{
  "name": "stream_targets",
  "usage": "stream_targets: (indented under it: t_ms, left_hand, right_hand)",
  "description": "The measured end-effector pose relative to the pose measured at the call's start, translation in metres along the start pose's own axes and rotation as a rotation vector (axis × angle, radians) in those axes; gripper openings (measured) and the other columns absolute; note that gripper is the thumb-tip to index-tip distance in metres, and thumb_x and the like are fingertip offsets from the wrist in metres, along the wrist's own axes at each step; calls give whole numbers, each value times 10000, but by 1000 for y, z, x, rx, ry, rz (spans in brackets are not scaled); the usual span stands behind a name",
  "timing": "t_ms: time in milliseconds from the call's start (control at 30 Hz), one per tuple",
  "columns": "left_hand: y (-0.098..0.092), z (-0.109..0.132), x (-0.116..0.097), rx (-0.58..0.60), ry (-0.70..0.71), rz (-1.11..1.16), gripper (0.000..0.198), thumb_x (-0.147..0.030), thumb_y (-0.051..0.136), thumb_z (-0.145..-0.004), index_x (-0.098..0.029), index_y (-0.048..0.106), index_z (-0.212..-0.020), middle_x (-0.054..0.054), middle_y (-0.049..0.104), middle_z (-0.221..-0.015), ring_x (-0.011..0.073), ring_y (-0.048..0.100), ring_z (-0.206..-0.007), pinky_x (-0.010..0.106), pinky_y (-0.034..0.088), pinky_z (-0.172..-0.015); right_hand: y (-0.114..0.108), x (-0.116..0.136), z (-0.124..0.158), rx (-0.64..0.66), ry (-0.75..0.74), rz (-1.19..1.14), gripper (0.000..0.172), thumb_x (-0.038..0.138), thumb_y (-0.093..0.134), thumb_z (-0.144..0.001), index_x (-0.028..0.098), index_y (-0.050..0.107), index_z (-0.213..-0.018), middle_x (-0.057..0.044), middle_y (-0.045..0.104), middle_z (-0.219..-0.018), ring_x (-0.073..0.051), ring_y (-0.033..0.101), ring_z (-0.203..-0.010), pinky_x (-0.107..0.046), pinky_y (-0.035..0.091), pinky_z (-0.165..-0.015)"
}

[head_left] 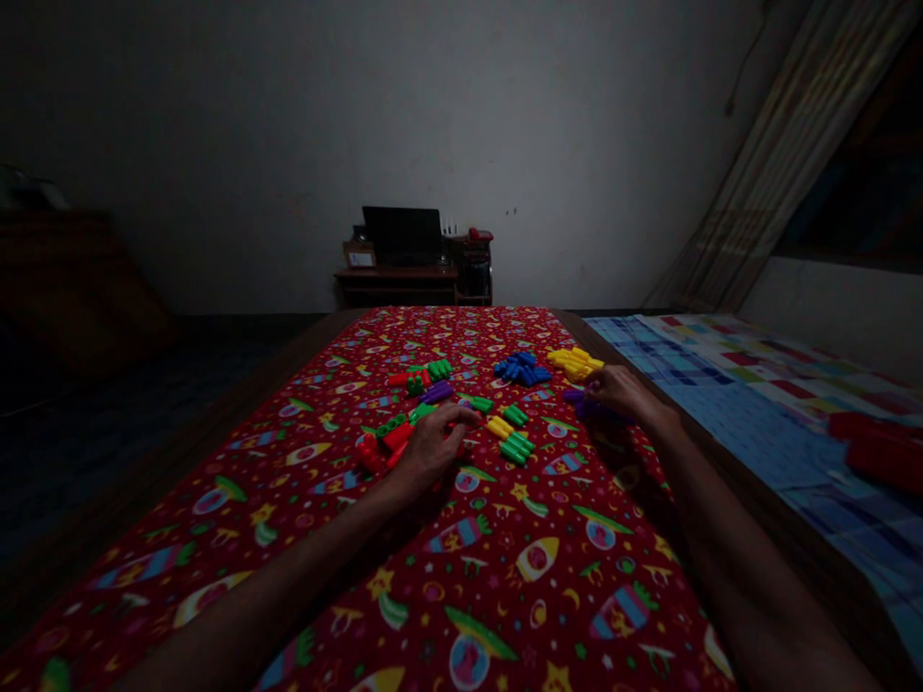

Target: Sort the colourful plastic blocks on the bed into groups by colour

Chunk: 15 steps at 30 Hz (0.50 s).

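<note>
My left hand (436, 442) hovers over the mixed plastic toy blocks, its fingers bent and the thumb apart from them. Red blocks (395, 438) and a purple block (436, 392) lie beside it. Just past its fingertips are yellow blocks (499, 428) and green blocks (517, 448). My right hand (626, 394) is at a pile of purple blocks (577, 398), fingers closed together; what is between them, if anything, is hidden. Behind its fingertips sits a pile of yellow blocks (575, 362), with a pile of blue blocks (520, 369) to the left.
A red patterned cloth (505, 538) covers the long surface under the blocks. To the right is a bed-like surface with a blue checked cover (670, 413). Against the far wall stands a desk (396, 284) with a dark monitor (404, 235).
</note>
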<state>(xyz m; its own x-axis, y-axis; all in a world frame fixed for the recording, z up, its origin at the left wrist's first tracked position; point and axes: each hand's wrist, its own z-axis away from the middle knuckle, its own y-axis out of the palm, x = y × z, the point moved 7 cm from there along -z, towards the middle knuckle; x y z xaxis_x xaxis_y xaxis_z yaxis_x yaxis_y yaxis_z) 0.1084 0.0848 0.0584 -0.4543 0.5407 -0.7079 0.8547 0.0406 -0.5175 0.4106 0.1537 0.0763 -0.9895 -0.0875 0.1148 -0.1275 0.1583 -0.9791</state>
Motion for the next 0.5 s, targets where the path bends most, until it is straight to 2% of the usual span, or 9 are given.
stream_targets:
  t_ms: [100, 233, 300, 400, 500]
  left_hand:
    - [-5, -3, -2, -7, 27, -45, 232, -219, 438, -828, -189, 668, -847, 46, 715, -921, 181, 660, -890, 300, 520, -816]
    - [-25, -16, 3, -25, 103, -185, 254, -219, 431, -819, -183, 676, -879, 60, 707, -959, 186, 649, -931, 317, 504, -871]
    - [-39, -23, 17, -18, 112, -282, 281, -252, 433, -821, -176, 685, -917, 76, 702, -999, 202, 641, -972, 338, 486, -917]
    - [-58, -31, 55, 44, 24, -410, 349, -325, 437, -821, -178, 690, -1010, 90, 695, -1094, 229, 625, -1042, 357, 474, -948]
    - [-62, -30, 88, 228, -74, -442, 483, -458, 403, -843, -172, 665, -1131, 94, 681, -1173, 249, 611, -1088, 346, 479, -938]
  right_hand:
    - [-9, 15, 3, -45, -44, -14, 266, 191, 500, -819, 167, 748, -911, -86, 698, -847, -152, 580, -715, -235, 320, -588]
    - [-19, 54, 11, -98, -209, -58, 218, 127, 485, -782, 136, 701, -755, -62, 636, -702, -121, 483, -607, -240, 272, -566]
    - [-18, 79, 17, -113, -314, -109, 217, 102, 466, -770, 133, 677, -731, -46, 605, -676, -109, 438, -589, -239, 256, -566]
    - [-4, 114, 28, -56, -438, -171, 213, 107, 453, -781, 129, 643, -687, -23, 548, -617, -95, 365, -544, -245, 219, -545]
    - [20, 139, 38, 28, -529, -186, 198, 122, 472, -796, 125, 636, -684, -14, 528, -589, -88, 331, -522, -249, 200, -537]
